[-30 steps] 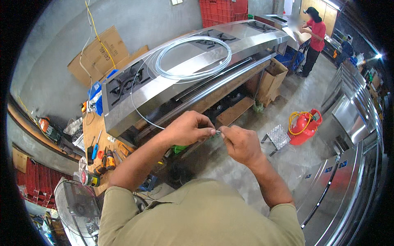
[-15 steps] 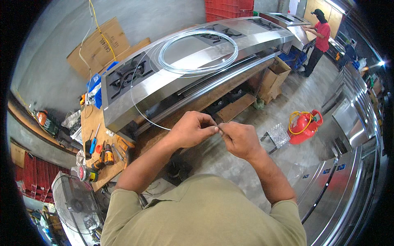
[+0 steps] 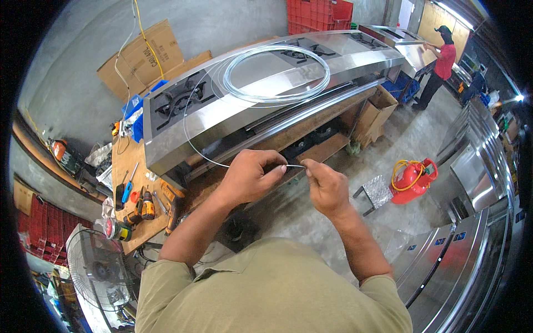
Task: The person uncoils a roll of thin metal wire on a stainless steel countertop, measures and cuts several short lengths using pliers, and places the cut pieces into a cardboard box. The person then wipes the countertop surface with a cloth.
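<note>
A large coil of thin silvery wire point(image 3: 266, 99) lies on top of a long stainless steel stove point(image 3: 222, 119). From it a single strand curves down over the stove's front to my left hand point(image 3: 248, 176), which pinches it between thumb and fingers. A short length of the wire shows in the gap between my hands. My right hand point(image 3: 328, 190) is closed, its thumb and forefinger on the wire's far part. Both hands are held in the air in front of the stove.
At left, a wooden bench point(image 3: 154, 226) bears a drill point(image 3: 147, 206), a blue-handled screwdriver point(image 3: 128, 188) and other tools. A fan point(image 3: 100, 270) stands lower left. A red gas cylinder point(image 3: 410, 183) is on the floor at right, by a small metal-topped stand point(image 3: 376, 192). Another person point(image 3: 443, 64) works far right.
My hands have moved apart, so a short stretch of wire shows between them. My right hand has shifted right and slightly down. The whole view has shifted a little.
</note>
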A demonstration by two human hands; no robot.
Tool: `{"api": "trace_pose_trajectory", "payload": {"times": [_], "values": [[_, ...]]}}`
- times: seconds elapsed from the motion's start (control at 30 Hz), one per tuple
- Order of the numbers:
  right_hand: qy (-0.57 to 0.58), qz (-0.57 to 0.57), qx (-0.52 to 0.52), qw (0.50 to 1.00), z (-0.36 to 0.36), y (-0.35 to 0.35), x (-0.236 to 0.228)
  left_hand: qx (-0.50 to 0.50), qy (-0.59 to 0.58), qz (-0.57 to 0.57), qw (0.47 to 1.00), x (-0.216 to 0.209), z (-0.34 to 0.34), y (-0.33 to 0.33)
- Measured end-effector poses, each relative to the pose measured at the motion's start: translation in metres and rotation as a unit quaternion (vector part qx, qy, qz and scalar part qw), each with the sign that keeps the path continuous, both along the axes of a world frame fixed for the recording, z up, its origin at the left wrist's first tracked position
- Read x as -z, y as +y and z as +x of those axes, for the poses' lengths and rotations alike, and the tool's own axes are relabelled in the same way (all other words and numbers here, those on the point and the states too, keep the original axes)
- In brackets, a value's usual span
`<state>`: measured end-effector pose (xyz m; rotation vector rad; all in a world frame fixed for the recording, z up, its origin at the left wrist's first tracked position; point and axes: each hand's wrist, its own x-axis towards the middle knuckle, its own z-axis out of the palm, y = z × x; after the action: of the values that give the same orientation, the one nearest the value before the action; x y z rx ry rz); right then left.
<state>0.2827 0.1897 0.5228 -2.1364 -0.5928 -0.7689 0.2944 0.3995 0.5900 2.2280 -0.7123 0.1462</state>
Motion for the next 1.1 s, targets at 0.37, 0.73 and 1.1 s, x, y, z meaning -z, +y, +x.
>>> {"api": "trace_pose_trajectory", "payload": {"times": [0.37, 0.73, 1.1], "values": [[0.01, 0.268, -0.014, 0.963, 0.023, 0.047, -0.009, -0.04, -0.006, -0.197, 0.98, -0.009, 0.001, -0.034], [-0.116, 0.058, -0.041, 0.991, 0.021, 0.032, -0.03, 0.145, 0.412, -0.308, 0.846, -0.031, 0.018, 0.001], [-0.125, 0.081, -0.068, 0.987, 0.002, 0.029, -0.047, 0.217, 0.355, -0.362, 0.834, -0.027, -0.002, -0.006]]}}
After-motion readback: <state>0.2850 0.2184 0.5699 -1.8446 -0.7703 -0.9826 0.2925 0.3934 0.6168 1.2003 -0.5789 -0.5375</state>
